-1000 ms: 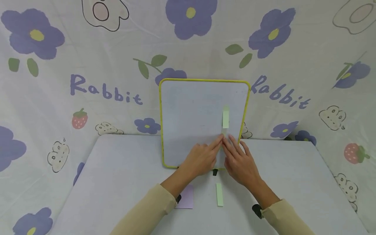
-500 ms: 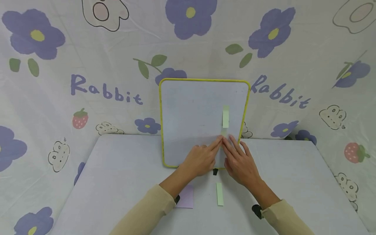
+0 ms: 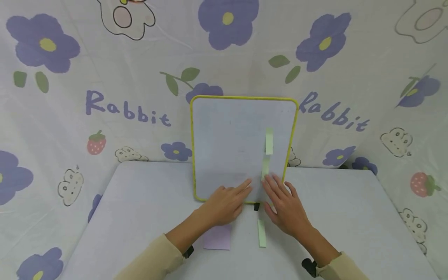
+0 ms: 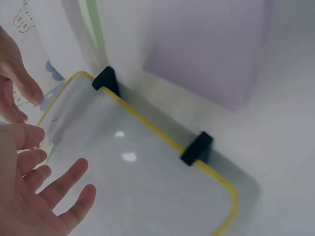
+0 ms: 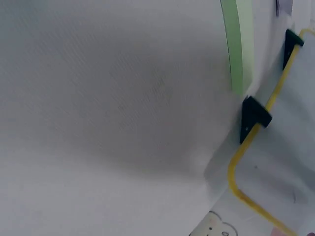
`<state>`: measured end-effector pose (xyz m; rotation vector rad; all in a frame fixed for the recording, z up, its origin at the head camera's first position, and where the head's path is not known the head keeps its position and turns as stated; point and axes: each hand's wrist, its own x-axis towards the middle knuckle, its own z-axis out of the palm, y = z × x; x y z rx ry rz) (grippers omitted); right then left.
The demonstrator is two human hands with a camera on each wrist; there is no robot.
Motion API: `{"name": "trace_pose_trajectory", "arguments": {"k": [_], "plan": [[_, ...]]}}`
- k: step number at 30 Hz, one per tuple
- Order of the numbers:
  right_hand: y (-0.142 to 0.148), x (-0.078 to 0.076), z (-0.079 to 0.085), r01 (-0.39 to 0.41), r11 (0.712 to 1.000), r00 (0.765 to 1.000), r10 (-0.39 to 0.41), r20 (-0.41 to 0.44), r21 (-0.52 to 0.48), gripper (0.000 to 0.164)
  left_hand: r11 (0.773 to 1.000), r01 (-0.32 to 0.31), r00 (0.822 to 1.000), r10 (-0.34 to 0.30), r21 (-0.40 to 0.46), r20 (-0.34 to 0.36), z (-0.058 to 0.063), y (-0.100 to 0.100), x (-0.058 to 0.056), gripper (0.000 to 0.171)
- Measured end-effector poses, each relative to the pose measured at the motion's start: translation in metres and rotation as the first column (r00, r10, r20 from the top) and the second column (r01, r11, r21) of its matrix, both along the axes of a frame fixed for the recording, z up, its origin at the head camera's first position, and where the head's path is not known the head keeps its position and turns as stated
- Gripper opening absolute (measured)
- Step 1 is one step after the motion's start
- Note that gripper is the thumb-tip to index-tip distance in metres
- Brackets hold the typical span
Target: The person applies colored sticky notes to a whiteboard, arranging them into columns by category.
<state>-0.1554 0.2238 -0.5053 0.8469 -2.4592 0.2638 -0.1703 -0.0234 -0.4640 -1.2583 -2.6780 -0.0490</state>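
Note:
A small whiteboard (image 3: 227, 144) with a yellow frame stands upright on black feet. Two pale green sticky strips are on its right side; the lower strip (image 3: 266, 165) starts just under the upper strip (image 3: 268, 141). My right hand (image 3: 287, 206) has its straight fingertips at the bottom end of the lower strip, covering that end. Left of it, my left hand (image 3: 225, 204) holds nothing and overlaps the board's lower part in the head view. Its fingers (image 4: 64, 182) are loose and spread in the left wrist view. In the right wrist view the right hand hardly shows.
A narrow green sticky-note pad (image 3: 261, 233) lies on the white table (image 3: 147, 217) in front of the board. Left of it lies a purple sticky-note pad (image 3: 217, 238). One black foot (image 4: 197, 147) juts from the board's bottom edge. A patterned cloth (image 3: 140, 77) hangs behind.
My left hand has left the strip and moved down and to the left. The right fingertips have slid down, so more of the lower green strip shows.

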Motion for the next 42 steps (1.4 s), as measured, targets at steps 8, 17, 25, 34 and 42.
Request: {"name": "trace_pose_trajectory", "arguments": {"k": [8, 17, 25, 34, 42], "plan": [[-0.017, 0.031, -0.004, -0.084, 0.995, 0.991, 0.089, 0.105, -0.050, 0.071, 0.998, 0.030, 0.996, -0.036, 0.063, 0.088, -0.020, -0.054, 0.021, 0.047], [-0.043, 0.045, -0.022, -0.163, 0.982, 0.965, 0.178, 0.192, -0.090, 0.067, 0.995, 0.077, 0.979, -0.089, 0.069, 0.181, -0.055, -0.100, 0.041, 0.047], [-0.059, 0.051, -0.036, -0.204, 0.965, 0.942, 0.239, 0.236, -0.164, 0.061, 0.990, 0.116, 0.978, -0.128, 0.076, 0.166, -0.075, -0.118, 0.052, 0.040], [-0.076, 0.058, -0.045, -0.209, 0.967, 0.917, 0.246, 0.315, -0.146, 0.053, 0.992, 0.121, 0.981, -0.123, 0.021, 0.150, -0.084, -0.122, 0.057, 0.039], [-0.084, 0.061, -0.051, -0.203, 0.974, 0.908, 0.226, 0.354, -0.101, 0.044, 0.993, 0.119, 0.984, -0.121, 0.017, 0.131, -0.087, -0.121, 0.058, 0.038]]}}
